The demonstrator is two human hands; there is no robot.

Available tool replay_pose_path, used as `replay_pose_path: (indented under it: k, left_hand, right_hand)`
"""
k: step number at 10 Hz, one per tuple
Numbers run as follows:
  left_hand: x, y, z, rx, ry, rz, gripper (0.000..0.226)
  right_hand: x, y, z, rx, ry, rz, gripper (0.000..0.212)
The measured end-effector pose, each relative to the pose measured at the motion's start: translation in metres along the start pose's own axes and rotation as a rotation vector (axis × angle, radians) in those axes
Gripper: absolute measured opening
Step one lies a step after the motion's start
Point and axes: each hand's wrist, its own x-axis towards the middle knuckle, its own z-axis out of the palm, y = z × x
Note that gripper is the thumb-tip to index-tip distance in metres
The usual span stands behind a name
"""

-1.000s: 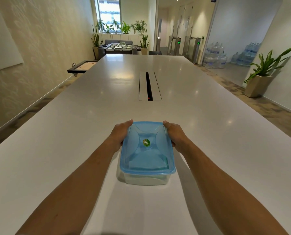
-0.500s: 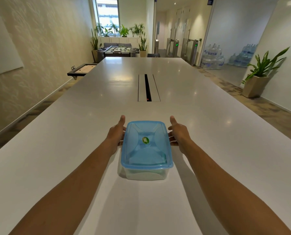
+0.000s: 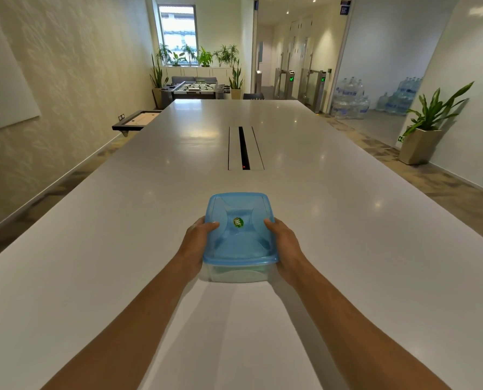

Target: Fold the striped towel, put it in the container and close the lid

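Note:
A clear plastic container (image 3: 236, 273) stands on the white table in front of me, with its blue lid (image 3: 239, 229) seated on top. A round green sticker marks the lid's middle. My left hand (image 3: 196, 242) grips the container's left side, thumb lying on the lid. My right hand (image 3: 286, 243) grips the right side the same way. Through the blue lid and the clear wall I make out a pale folded cloth inside; its stripes are not discernible.
The long white table (image 3: 122, 249) stretches far ahead, with a cable slot (image 3: 244, 149) along its middle. Walls run along the left side. A potted plant (image 3: 424, 128) and water bottles (image 3: 350, 99) stand off to the right beyond the table.
Both hands left the container's far corners, opened briefly beside it, then slid back toward me and closed on its two sides with thumbs on the lid.

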Motion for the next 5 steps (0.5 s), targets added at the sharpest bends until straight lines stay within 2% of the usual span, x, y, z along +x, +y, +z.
replay_pose_path:
  k: [3, 4, 5]
  left_hand:
    - [0.022, 0.007, -0.008, 0.105, 0.035, -0.024, 0.027]
    - [0.018, 0.005, -0.009, 0.049, 0.021, -0.043, 0.032]
    - [0.002, 0.015, -0.015, 0.045, 0.184, -0.059, 0.038]
  right_hand:
    - [0.023, -0.001, 0.008, -0.114, 0.062, 0.047, 0.033]
    - [0.018, -0.004, 0.003, -0.051, 0.039, 0.089, 0.050]
    - [0.001, -0.017, -0.002, -0.161, 0.165, -0.008, 0.065]
